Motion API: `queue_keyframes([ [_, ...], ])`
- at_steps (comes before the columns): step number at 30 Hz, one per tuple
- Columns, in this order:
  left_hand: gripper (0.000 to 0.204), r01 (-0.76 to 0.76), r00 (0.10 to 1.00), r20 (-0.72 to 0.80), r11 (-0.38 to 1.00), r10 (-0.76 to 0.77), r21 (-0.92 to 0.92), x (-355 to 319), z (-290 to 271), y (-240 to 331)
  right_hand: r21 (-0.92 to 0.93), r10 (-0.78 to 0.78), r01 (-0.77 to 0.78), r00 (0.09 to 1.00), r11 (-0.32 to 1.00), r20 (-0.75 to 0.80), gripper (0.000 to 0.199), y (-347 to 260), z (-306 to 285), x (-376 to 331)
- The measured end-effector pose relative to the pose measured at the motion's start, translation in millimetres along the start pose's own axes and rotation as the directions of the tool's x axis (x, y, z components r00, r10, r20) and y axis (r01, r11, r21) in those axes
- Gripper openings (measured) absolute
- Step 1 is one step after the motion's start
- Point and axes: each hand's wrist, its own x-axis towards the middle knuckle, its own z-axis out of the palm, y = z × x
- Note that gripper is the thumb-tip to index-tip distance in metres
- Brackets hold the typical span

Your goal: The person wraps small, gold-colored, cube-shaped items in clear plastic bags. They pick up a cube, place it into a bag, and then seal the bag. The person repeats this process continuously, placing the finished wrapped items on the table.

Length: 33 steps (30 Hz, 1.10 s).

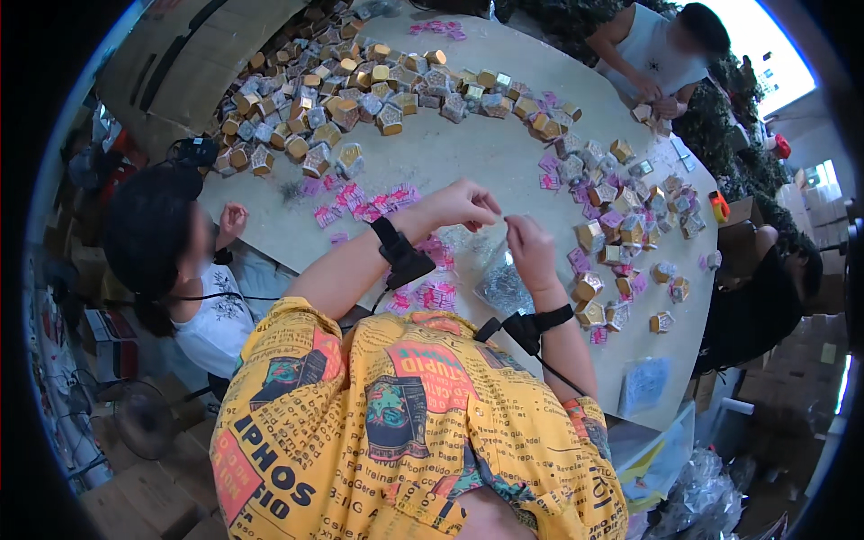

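Above the middle of the table, my left hand (462, 206) has its thumb and fingers pinched together. Close by, a small gap to its right, my right hand (531, 247) is also closed in a pinch. Whatever either holds is too small to make out. Just below the right hand lies a clear plastic bag (506, 290) of silvery pieces, partly covered by my wrist. Pink-and-white printed cards (391, 200) lie beside and beneath my left forearm.
Gold and silver faceted ornaments (346, 112) cover the table's (504, 166) far left; more ornaments (621, 211) mix with pink cards on the right. A clear packet (644, 385) lies near the right edge. Co-workers sit at left (211, 310), far right (652, 54) and right (760, 301).
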Motion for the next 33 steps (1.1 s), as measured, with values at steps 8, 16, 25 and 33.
queue_keyframes([
  [8,0.029,-0.236,0.971,0.075,0.957,0.226,0.171,10.1,33.7,-35.8,0.863,0.551,-0.419,0.807,0.282,0.212,0.014,5.8,-7.2,1.1],
  [16,0.012,-0.202,0.909,-0.263,0.893,0.324,0.402,-2.1,35.5,-14.3,0.883,0.632,-0.443,0.731,0.154,0.257,0.014,19.0,-16.0,-11.1],
  [25,0.030,-0.165,0.801,-0.185,0.507,0.569,0.846,-21.7,6.3,-24.2,0.848,0.642,-0.501,0.711,0.175,0.288,0.016,19.1,-17.7,-19.5],
  [33,0.022,-0.362,0.765,0.206,0.143,0.610,0.921,-26.7,41.1,35.8,0.593,0.569,-0.669,0.725,0.447,0.389,0.016,14.6,6.8,-19.4],
])
